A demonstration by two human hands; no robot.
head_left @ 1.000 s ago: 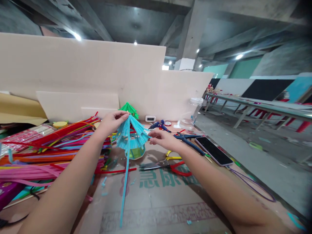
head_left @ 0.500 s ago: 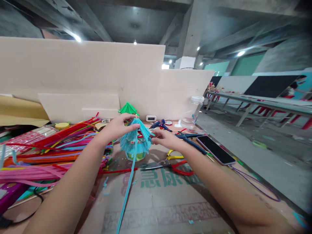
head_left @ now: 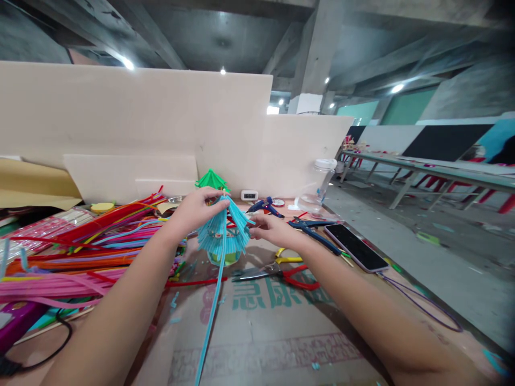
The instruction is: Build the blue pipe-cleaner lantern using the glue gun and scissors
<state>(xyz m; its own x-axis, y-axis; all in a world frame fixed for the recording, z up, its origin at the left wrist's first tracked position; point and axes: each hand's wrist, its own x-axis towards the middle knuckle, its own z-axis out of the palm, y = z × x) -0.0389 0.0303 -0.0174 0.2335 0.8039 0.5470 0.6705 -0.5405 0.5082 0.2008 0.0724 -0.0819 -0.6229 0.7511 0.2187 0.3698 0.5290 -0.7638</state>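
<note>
A small tiered pavilion model (head_left: 217, 244) made of light-blue pipe cleaners stands upright on the table in front of me. My left hand (head_left: 203, 210) is closed on its upper roof, thumb near the peak. One long blue pipe cleaner (head_left: 215, 300) runs from the roof down towards me. At the roof's right edge, my right hand (head_left: 273, 230) has its fingers curled in a pinch on the end of a blue strip. Its fingertips are partly hidden. A green roofed model (head_left: 211, 178) stands behind, partly covered by my left hand.
Piles of coloured pipe cleaners (head_left: 100, 246) lie left. Scissors with red handles (head_left: 300, 279), pliers (head_left: 317, 233), a phone (head_left: 356, 246) and a glue gun (head_left: 265, 205) lie right. A clear jar (head_left: 319, 185) and a small white clock (head_left: 249, 195) stand near the white board (head_left: 161, 112).
My left thumb has shifted slightly at the roof's peak, and the hanging pipe cleaner's lower end has moved slightly right. My right hand stays put. A dark shape has moved at the far right.
</note>
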